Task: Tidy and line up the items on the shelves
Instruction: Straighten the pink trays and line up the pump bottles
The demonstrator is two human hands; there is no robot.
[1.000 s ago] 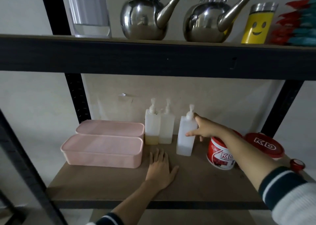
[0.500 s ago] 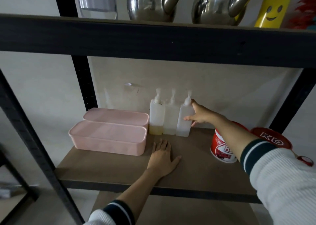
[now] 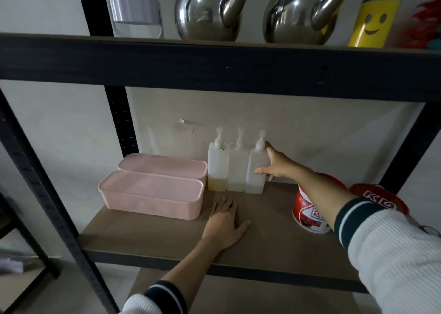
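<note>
Fingers of the right hand (image 3: 276, 164) spread around the right side of the third pump bottle (image 3: 256, 170), loosely cupping it; a second ago this bottle stood forward, apart from the other two bottles (image 3: 228, 168), and it now touches them in one row at the back of the shelf (image 3: 267, 220), so the bottle group looks lined up. Left hand (image 3: 225, 223) rests flat, fingers splayed. Red tub (image 3: 307, 214) and red lid (image 3: 379, 198) show "K" lettering, otherwise unreadable
</note>
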